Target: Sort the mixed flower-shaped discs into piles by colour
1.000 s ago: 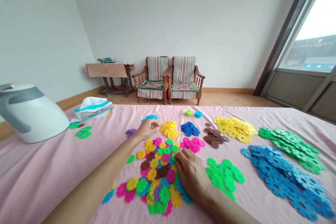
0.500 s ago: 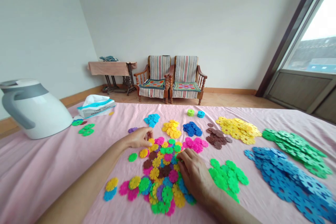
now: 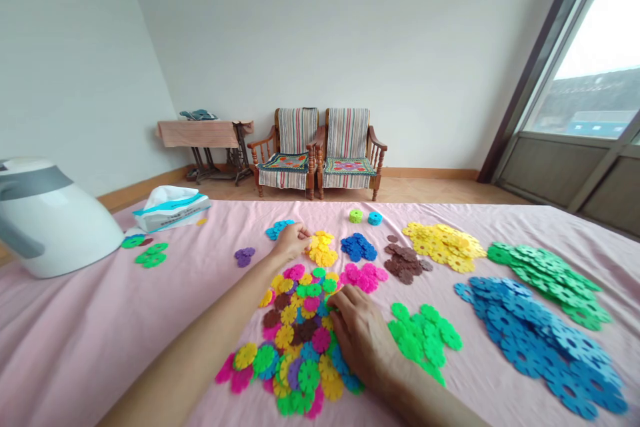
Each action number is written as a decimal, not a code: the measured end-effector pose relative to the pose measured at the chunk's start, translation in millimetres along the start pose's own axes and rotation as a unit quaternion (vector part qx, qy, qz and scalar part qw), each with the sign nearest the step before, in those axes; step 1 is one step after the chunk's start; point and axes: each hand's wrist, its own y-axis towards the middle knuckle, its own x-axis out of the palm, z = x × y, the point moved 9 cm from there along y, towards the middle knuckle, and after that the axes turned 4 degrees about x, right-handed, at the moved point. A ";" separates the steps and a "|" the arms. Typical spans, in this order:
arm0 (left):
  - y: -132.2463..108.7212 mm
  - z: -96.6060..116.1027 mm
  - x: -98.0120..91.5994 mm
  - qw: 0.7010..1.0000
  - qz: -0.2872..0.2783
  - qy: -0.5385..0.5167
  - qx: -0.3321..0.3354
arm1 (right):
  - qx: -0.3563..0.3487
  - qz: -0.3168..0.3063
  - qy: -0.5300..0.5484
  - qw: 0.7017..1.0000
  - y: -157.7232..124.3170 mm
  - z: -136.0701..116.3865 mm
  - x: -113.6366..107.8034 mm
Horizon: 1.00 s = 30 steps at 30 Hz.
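Note:
My left hand point(image 3: 293, 241) reaches over to the small heap of yellow flower-shaped plastic discs point(image 3: 323, 250). Its fingers are pinched together at the heap's left edge, and whatever is between them is hidden. Curled fingers of my right hand point(image 3: 359, 330) rest on the right side of the mixed heap of discs point(image 3: 285, 335), which holds pink, yellow, green, brown, purple and blue pieces. What those fingertips grip, if anything, cannot be made out. Near the hands lie light blue discs point(image 3: 279, 229), dark blue discs point(image 3: 359, 247), pink discs point(image 3: 364, 276) and purple discs point(image 3: 245, 256).
Brown discs point(image 3: 406, 263), bright green discs point(image 3: 425, 335) and larger yellow point(image 3: 443, 245), green point(image 3: 550, 280) and blue discs point(image 3: 540, 340) spread rightward. A white jug point(image 3: 65, 220) and tissue pack point(image 3: 171, 209) stand left. Two small stacks point(image 3: 355, 216) sit behind on the pink cloth point(image 3: 190, 293).
My left hand has moved from the mixed heap's upper left edge, away from me, to the small yellow heap. My right hand stays on the mixed heap. The view has shifted slightly.

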 end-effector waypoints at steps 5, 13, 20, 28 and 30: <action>-1.7 2.9 -8.8 1.000 0.008 0.002 0.002 | -0.004 0.004 -0.001 1.000 -0.3 0.8 1.2; -51.3 -3.2 -34.5 0.985 -0.169 0.045 0.004 | -0.010 0.008 -0.005 1.000 -0.4 1.2 1.6; -71.8 -9.8 -34.5 0.959 -0.249 0.137 0.014 | -0.002 -0.002 0.001 1.000 -1.0 -1.1 -0.5; -69.7 -7.7 -36.3 0.970 -0.223 0.100 0.017 | -0.004 -0.002 0.001 1.000 -0.4 -1.8 -0.7; -65.7 -9.7 -37.8 0.978 -0.203 0.055 -0.002 | -0.003 -0.002 0.000 1.000 -0.9 -1.1 -0.3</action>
